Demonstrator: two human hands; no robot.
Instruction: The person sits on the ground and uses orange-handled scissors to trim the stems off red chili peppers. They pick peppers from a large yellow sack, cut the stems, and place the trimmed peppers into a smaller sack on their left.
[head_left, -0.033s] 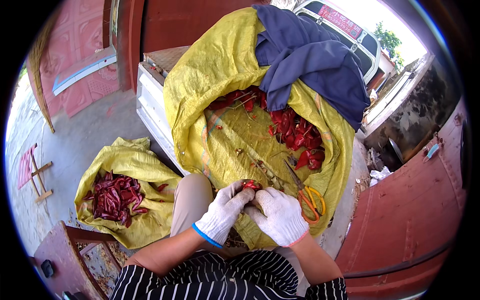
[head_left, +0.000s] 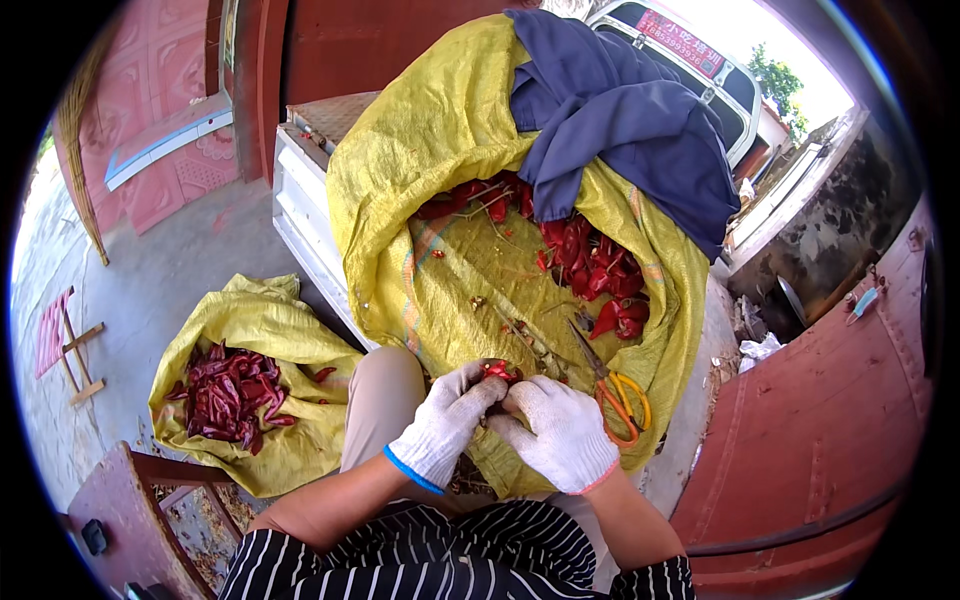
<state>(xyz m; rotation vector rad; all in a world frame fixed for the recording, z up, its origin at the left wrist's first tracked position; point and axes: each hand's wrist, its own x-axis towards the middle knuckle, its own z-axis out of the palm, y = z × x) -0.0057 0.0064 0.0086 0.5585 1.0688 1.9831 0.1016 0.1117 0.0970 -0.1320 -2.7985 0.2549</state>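
Observation:
White knitted gloves cover both my hands. My left hand is closed around a dried red chili pepper, whose glossy top shows above the fingers. Against its near right side, the bent fingers of my right hand pinch at the same pepper; their tips are partly hidden. Scissors with orange and yellow handles lie just right of my right hand, blades pointing away. They rest on a large yellow woven sack, open toward me, with red chili peppers heaped inside at its right and back.
A smaller yellow sack on the left holds a pile of dark red chilies. Dark blue cloth drapes over the big sack. At lower left stands a wooden chair; a red metal panel rises on the right.
The hands and the pepper have shifted only very slightly. Everything else stays in place.

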